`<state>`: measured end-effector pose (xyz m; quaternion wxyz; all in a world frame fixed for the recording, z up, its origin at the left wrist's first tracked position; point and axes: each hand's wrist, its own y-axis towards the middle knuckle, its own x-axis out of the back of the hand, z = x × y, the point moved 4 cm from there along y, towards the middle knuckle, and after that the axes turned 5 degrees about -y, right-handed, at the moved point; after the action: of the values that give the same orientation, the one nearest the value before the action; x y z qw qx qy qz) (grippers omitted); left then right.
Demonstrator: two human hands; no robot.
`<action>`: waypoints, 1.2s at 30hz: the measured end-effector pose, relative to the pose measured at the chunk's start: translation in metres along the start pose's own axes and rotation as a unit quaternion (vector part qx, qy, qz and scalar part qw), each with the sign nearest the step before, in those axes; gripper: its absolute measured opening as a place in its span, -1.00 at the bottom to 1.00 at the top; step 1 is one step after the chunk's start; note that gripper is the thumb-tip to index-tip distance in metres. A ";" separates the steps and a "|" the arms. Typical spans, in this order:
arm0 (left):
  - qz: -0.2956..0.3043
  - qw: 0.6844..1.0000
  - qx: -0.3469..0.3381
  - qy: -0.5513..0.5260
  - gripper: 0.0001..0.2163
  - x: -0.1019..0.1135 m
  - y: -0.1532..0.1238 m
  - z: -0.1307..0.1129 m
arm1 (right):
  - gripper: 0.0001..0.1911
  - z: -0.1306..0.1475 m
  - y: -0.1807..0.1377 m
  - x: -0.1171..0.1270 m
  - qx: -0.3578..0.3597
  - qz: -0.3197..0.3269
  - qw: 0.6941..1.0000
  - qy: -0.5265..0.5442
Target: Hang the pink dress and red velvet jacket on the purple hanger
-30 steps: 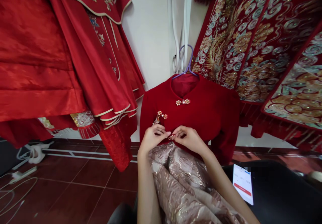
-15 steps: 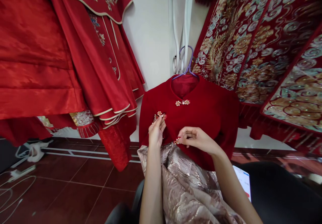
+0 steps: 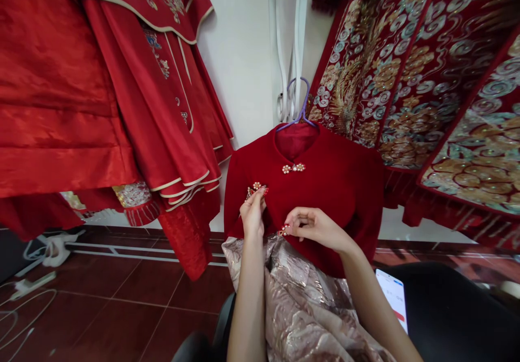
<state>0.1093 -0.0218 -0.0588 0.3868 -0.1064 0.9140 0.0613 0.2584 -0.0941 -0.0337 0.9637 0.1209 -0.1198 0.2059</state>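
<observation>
A dark red jacket (image 3: 325, 188) hangs in front of me on a purple hanger (image 3: 299, 110). It has a pearl clasp at the collar (image 3: 293, 168). My left hand (image 3: 252, 215) pinches a second pearl clasp (image 3: 255, 188) on the jacket's left chest. My right hand (image 3: 314, 226) is closed on a lower pearl clasp (image 3: 284, 231) near the jacket's front edge. A pinkish shiny fabric (image 3: 304, 302) lies under my forearms.
Red satin garments (image 3: 101, 96) hang at the left. Red panels embroidered in gold and silver (image 3: 426, 69) hang at the right. A phone with a lit screen (image 3: 394, 297) lies on a black surface (image 3: 455, 313). White cables (image 3: 28, 286) trail over the dark red floor tiles.
My left hand left the lower clasp and rose to the clasp on the left chest. My right hand has kept hold of the lower clasp.
</observation>
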 end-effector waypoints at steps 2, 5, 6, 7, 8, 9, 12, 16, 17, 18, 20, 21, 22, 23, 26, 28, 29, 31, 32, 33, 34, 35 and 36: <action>-0.002 1.000 0.000 0.004 -0.86 0.000 0.000 0.000 | -0.74 0.000 0.000 -0.001 0.000 0.001 1.000 -0.001; 0.000 1.000 0.006 0.008 -0.83 0.001 -0.002 -0.001 | -0.74 0.000 0.000 -0.001 -0.001 0.002 1.000 -0.007; 0.008 1.000 0.012 0.006 -0.81 0.000 -0.003 -0.001 | -0.74 0.000 0.000 -0.002 0.000 0.006 1.000 -0.007; 0.021 1.000 0.021 0.003 -0.79 -0.002 -0.004 -0.002 | -0.74 0.000 -0.001 -0.001 0.002 0.011 1.000 -0.006; 0.037 0.999 0.032 0.004 -0.75 -0.005 -0.005 -0.003 | -0.75 0.000 -0.002 -0.001 0.003 0.020 1.000 -0.003; 0.055 0.998 0.042 0.012 -0.70 -0.010 -0.006 -0.004 | -0.75 0.000 -0.003 0.000 0.004 0.032 0.999 0.001; 0.115 0.987 -0.015 0.111 -0.61 -0.032 -0.007 -0.018 | -0.76 0.000 -0.010 0.007 0.006 0.063 0.998 0.011; 0.233 0.852 -0.274 0.381 -0.78 -0.084 -0.011 -0.049 | -0.75 -0.001 -0.021 0.020 -0.006 0.085 0.996 0.022; 0.256 0.790 -0.325 0.453 -0.81 -0.096 -0.013 -0.053 | -0.75 -0.001 -0.024 0.022 -0.009 0.090 0.996 0.024; 0.272 0.727 -0.363 0.515 -0.82 -0.106 -0.015 -0.056 | -0.75 -0.001 -0.027 0.025 -0.011 0.093 0.995 0.024; 0.292 0.614 -0.408 0.609 -0.82 -0.121 -0.016 -0.060 | -0.75 -0.002 -0.031 0.030 -0.013 0.094 0.995 0.019; 0.302 0.570 -0.421 0.638 -0.82 -0.125 -0.017 -0.061 | -0.75 -0.002 -0.033 0.032 -0.012 0.093 0.995 0.015; 0.313 0.535 -0.428 0.658 -0.82 -0.129 -0.017 -0.062 | -0.75 -0.002 -0.035 0.033 -0.011 0.093 0.996 0.011; 0.327 0.508 -0.434 0.668 -0.82 -0.131 -0.017 -0.063 | -0.75 -0.002 -0.036 0.034 -0.011 0.095 0.995 0.009; 0.382 0.476 -0.440 0.659 -0.84 -0.136 -0.018 -0.065 | -0.73 -0.002 -0.039 0.037 -0.020 0.103 0.994 0.001; 0.428 0.483 -0.430 0.632 -0.87 -0.138 -0.017 -0.066 | -0.72 -0.002 -0.039 0.041 -0.022 0.074 0.997 -0.011; 0.447 0.492 -0.426 0.613 -0.89 -0.139 -0.016 -0.066 | -0.72 -0.002 -0.038 0.045 -0.018 0.044 0.999 -0.018; 0.470 0.521 -0.426 0.571 -0.93 -0.141 -0.014 -0.069 | -0.70 0.000 -0.037 0.055 -0.003 -0.038 0.999 -0.031; 0.477 0.538 -0.425 0.551 -0.94 -0.142 -0.013 -0.070 | -0.69 0.001 -0.036 0.061 0.007 -0.086 0.996 -0.036; 0.483 0.554 -0.417 0.534 -0.96 -0.142 -0.012 -0.070 | -0.68 0.004 -0.035 0.068 0.018 -0.135 0.990 -0.042; 0.488 0.573 -0.400 0.522 -0.96 -0.142 -0.010 -0.070 | -0.68 0.007 -0.033 0.074 0.030 -0.180 0.982 -0.050; 0.490 0.599 -0.371 0.513 -0.95 -0.142 -0.007 -0.069 | -0.67 0.012 -0.030 0.080 0.043 -0.222 0.972 -0.062; 0.486 0.631 -0.335 0.504 -0.94 -0.142 -0.004 -0.068 | -0.68 0.018 -0.026 0.086 0.057 -0.262 0.960 -0.078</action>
<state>0.1591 -0.0181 0.0906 -0.2820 0.2167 0.8026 0.4789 0.3420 -0.0903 0.0025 0.9630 0.2187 -0.1468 -0.0574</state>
